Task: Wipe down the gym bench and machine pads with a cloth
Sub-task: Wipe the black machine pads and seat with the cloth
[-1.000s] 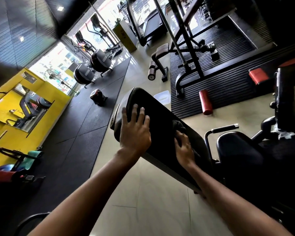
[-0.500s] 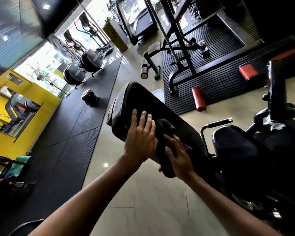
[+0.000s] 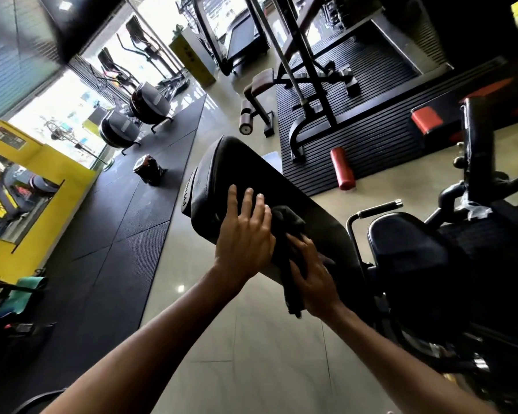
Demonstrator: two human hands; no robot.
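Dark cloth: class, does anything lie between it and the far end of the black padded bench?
Only the left hand, lying flat on the black padded bench just left of the dark cloth under the right hand. The padding straight beyond the cloth is bare.

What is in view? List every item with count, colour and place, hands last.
bench pad: 1, black, centre
cloth: 1, dark, hanging over the bench pad's near edge
seat pad: 1, black, right of the bench pad
foam roller: 1, red, at the ribbed mat's edge
ribbed mat: 1, black, upper right
machine pad: 1, red, far right
cardio machines: 2, black, by the windows, upper left
rubber flooring: 1, black, left
wall: 1, yellow, left edge
left hand: 1, fingers straight on the bench pad
right hand: 1, presses the cloth against the bench pad
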